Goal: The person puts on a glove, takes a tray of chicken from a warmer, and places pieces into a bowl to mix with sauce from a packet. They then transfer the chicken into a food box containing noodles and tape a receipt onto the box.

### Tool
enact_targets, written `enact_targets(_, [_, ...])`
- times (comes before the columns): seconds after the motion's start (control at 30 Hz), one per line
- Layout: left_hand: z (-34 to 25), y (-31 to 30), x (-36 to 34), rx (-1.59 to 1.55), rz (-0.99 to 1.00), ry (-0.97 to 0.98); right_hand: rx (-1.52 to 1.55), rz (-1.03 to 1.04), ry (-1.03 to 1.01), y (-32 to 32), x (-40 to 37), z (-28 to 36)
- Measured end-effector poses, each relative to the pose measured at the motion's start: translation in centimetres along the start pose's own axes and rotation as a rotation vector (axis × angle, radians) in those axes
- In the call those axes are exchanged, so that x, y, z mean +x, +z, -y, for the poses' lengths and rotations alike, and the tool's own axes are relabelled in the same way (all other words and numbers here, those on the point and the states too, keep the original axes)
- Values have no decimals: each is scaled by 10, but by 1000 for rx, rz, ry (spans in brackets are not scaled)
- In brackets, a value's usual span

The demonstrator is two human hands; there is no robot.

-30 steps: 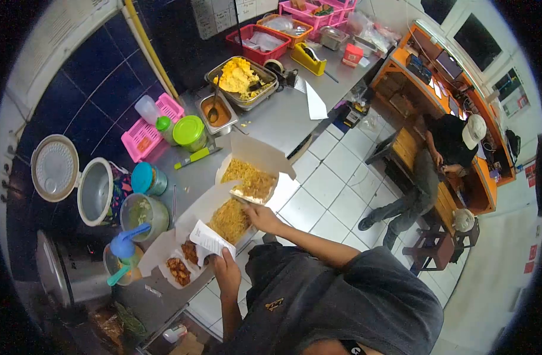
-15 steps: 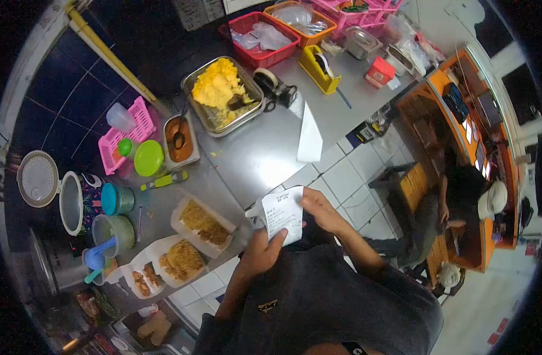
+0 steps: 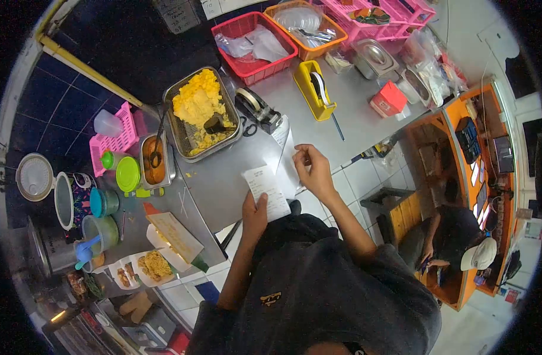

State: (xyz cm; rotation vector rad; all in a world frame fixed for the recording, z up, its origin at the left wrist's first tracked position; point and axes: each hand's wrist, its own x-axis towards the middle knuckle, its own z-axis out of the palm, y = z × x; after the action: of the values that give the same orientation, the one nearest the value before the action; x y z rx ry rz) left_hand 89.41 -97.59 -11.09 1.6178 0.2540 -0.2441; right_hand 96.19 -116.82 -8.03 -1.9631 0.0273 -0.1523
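Observation:
A printed paper slip point(image 3: 267, 190) is held at its lower left by my left hand point(image 3: 255, 214), thumb across its front. My right hand point(image 3: 313, 170) is raised to the right of the slip, apart from it, with curled fingers; whether something small is between them is hidden. Behind my right hand, a long white paper strip point(image 3: 287, 168) runs down from beside a black tape dispenser point(image 3: 258, 106). Farther left on the counter are open food boxes, one with yellowish crumbly food point(image 3: 155, 265), another with its lid point(image 3: 175, 236) raised.
On the steel counter point(image 3: 223, 177) are a tray of yellow food point(image 3: 197, 100), a sauce container point(image 3: 155, 160), a yellow tape dispenser point(image 3: 314, 92), a red basket point(image 3: 253, 47) and an orange basket point(image 3: 306, 25). Another person point(image 3: 454, 239) sits at the right near orange shelves.
My right hand has let go of the slip and moved up beside it. My left hand still holds the slip. The camera view has shifted, and a box lid now stands over the nearer food box.

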Motion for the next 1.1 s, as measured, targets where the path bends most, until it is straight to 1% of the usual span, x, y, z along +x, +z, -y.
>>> enact_targets(0.07, [11, 3, 21, -138, -46, 77, -166, -91, -3, -5, 24, -12])
enact_targets(0.1, [13, 3, 30, -57, 19, 57, -230, -176, 7, -14, 33, -12])
enact_targets(0.13, [4, 11, 37, -66, 12, 41, -238, -160, 15, -24, 42, -14])
enact_targets(0.2, [-18, 34, 57, -18, 201, 103, -564, -418, -64, -45, 65, -21])
enact_targets(0.23, [-17, 54, 72, -33, 184, 157, -564, -397, -68, -52, 78, -30])
enact_targets(0.27, [-12, 78, 87, -45, 167, 213, -660, -386, -50, -59, 93, -43])
enact_targets(0.3, [-8, 101, 101, -65, 162, 145, -756, -377, -38, -63, 108, -54])
enact_targets(0.33, [-1, 121, 116, -85, 157, 77, -754, -362, -50, -65, 122, -63])
enact_targets(0.4, [23, 155, 145, 100, 102, -40, -802, -57, 123, -72, 146, -81])
enact_targets(0.43, [47, 173, 158, -31, 72, -100, -795, -77, 48, -74, 152, -88])
enact_targets(0.47, [48, 182, 165, -41, 47, -104, -792, -56, 31, -77, 159, -87])
enact_targets(0.53, [44, 190, 164, 231, -74, -118, -796, 19, 85, -82, 162, -75])
enact_targets(0.6, [30, 202, 166, 275, -168, -121, -826, 43, 49, -85, 167, -69])
enact_targets(0.67, [23, 215, 176, 376, -193, -86, -839, 78, 1, -88, 171, -61])
enact_targets(0.73, [43, 230, 194, 431, -270, 8, -861, 118, 66, -85, 175, -51])
enact_targets(0.77, [40, 230, 199, 415, -266, -31, -840, 160, 39, -78, 179, -45])
enact_targets(0.83, [19, 230, 197, 369, -248, -136, -906, 155, 43, -84, 181, -40])
enact_targets(0.93, [13, 234, 200, 351, -235, -146, -938, 171, -29, -82, 187, -49])
enact_targets(0.97, [29, 238, 208, 392, -145, 1, -960, 151, 9, -81, 187, -45])
enact_targets(1.0, [61, 245, 222, 447, -73, 132, -967, 151, 37, -78, 184, -40])
enact_targets(1.03, [93, 270, 243, 468, -190, 128, -979, 198, 28, -74, 182, -47])
enact_targets(1.07, [119, 276, 251, 494, -311, 118, -989, 251, 13, -74, 184, -60])
enact_targets(1.1, [103, 248, 230, 653, -173, 173, -995, 260, -28, -77, 183, -74])
